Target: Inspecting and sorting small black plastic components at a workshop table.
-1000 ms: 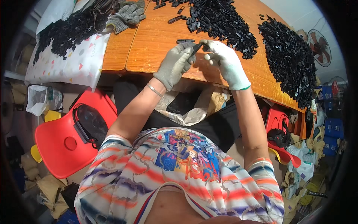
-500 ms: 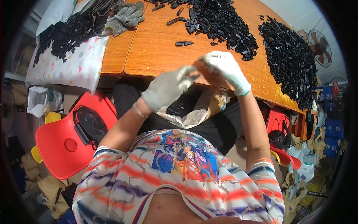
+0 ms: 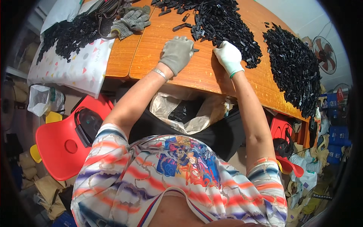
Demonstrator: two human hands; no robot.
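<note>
A small black plastic part point(image 3: 195, 50) sits pinched at the left hand point(image 3: 177, 54), lifted half a second ago and now back on the counter point(image 3: 159, 56). The right hand point(image 3: 228, 56) lies flat beside the black pile point(image 3: 227, 26) at 12 o'clock. Bare wood runs to the near edge.

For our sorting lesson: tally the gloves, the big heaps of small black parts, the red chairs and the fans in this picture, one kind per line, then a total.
Gloves: 4, grey on the left hand, white on the right hand, a spare grey pair
Heaps of black parts: 3
Red chairs: 1
Fans: 1
Total: 9
</note>
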